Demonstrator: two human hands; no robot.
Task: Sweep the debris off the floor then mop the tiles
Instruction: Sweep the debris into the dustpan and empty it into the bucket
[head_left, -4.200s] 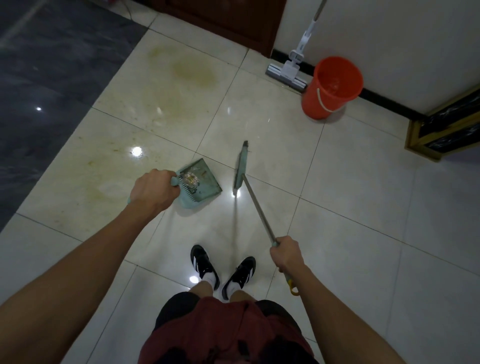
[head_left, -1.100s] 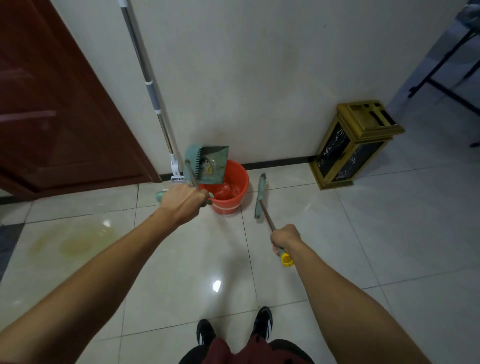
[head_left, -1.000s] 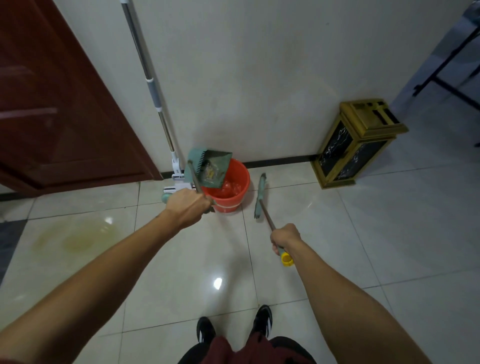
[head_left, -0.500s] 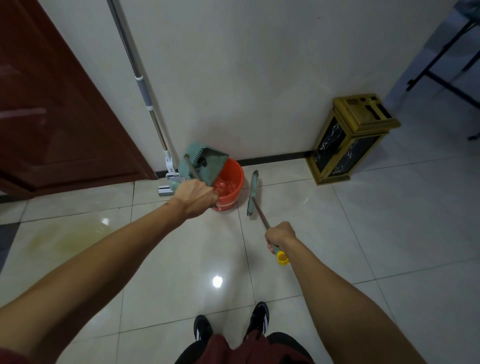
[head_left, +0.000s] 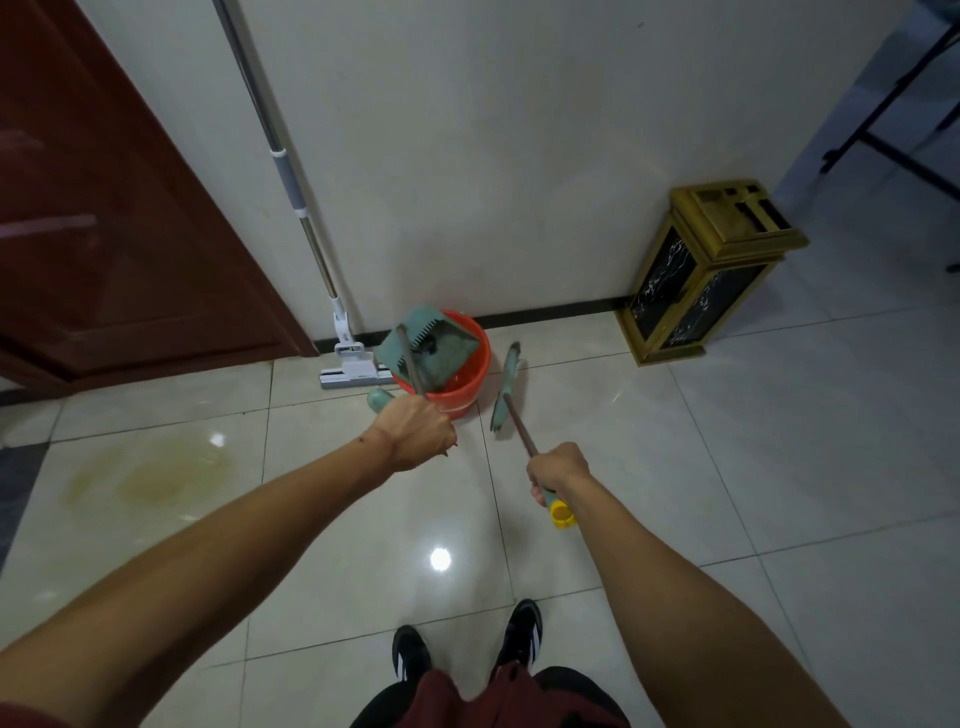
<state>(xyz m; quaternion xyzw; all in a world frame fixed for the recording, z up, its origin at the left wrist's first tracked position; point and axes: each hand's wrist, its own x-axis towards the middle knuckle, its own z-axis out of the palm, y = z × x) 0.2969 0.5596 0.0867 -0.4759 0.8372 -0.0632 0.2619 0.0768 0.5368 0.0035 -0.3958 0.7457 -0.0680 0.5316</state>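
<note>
My left hand (head_left: 415, 434) grips the handle of a green dustpan (head_left: 434, 348), which is tipped over the mouth of an orange bucket (head_left: 467, 387) by the wall. My right hand (head_left: 556, 470) grips the thin handle of a green broom (head_left: 506, 387); its head points down at the floor just right of the bucket. A mop (head_left: 348, 364) with a long metal pole leans on the wall, its white head on the tiles left of the bucket. The dustpan's contents are hidden by its tilt.
A dark red door (head_left: 104, 218) stands at the left. A gold and black bin (head_left: 706, 270) sits against the wall at the right. A yellowish stain (head_left: 150, 473) marks the tile at the left. Black table legs (head_left: 883, 135) show at the far right. My shoes (head_left: 462, 649) are below.
I have carried dustpan and broom from the open floor to the bucket. In the last second the dustpan has tilted further over the bucket's mouth; the broom has stayed beside it.
</note>
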